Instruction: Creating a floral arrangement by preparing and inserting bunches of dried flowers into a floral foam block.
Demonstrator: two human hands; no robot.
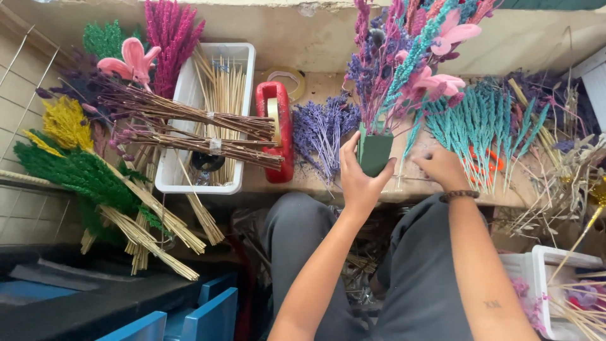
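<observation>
Your left hand [358, 180] was wrapped around the dark green foam block [375, 153], thumb on its left face and fingers on its right, so that grip was closed on the block. The block stood upright near the front edge of the desk [315, 183], directly ahead of your knees. A dried-flower arrangement [404, 60] rose out of its top: purple, teal and magenta stems with pink petal-shaped pieces.

Your right hand [444, 167] rested just to the right of the block, knuckles up, fingers curled down among the bases of the teal stems [486, 123]. Whether that grip held a stem could not be told; the fingertips were hidden. A beaded bracelet [459, 196] sat on that wrist.

Left of the block lay a bunch of lavender-coloured sprigs [322, 132], then a red tape dispenser [276, 129]. Further left, a white plastic bin [205, 113] held pale sticks, with two taped bundles of brown stems [196, 129] laid across it. Green, yellow and magenta plumes lay at the far left. Orange-handled scissors [483, 164] showed partly under the teal stems.
</observation>
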